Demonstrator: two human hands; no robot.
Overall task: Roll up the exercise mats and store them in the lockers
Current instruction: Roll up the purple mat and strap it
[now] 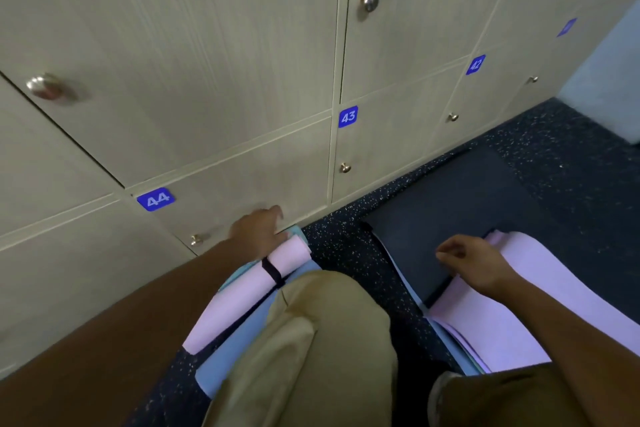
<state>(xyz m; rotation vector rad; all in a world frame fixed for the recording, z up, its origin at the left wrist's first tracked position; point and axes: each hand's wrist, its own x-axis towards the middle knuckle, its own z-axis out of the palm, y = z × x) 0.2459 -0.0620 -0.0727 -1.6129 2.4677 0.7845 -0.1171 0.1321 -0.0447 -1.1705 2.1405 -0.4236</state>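
A rolled pink mat point(242, 295) with a black strap lies on the floor against the lockers, beside rolled blue mats point(235, 350). My left hand point(258, 230) rests on the far end of the pink roll, fingers reaching toward the door of locker 44 point(242, 180), which is closed. To the right, a stack of flat mats lies on the floor: a dark navy mat point(450, 218) over pink mats point(540, 274). Above the near edge of the navy mat my right hand point(474, 262) hovers, fingers loosely curled, holding nothing.
Beige lockers numbered 44, 43 point(347, 116) and 42 point(475, 64) fill the wall ahead, all closed, with small metal knobs point(344, 167). The floor is dark speckled rubber point(346, 253). My knees in khaki trousers point(329, 340) are between the two mat piles.
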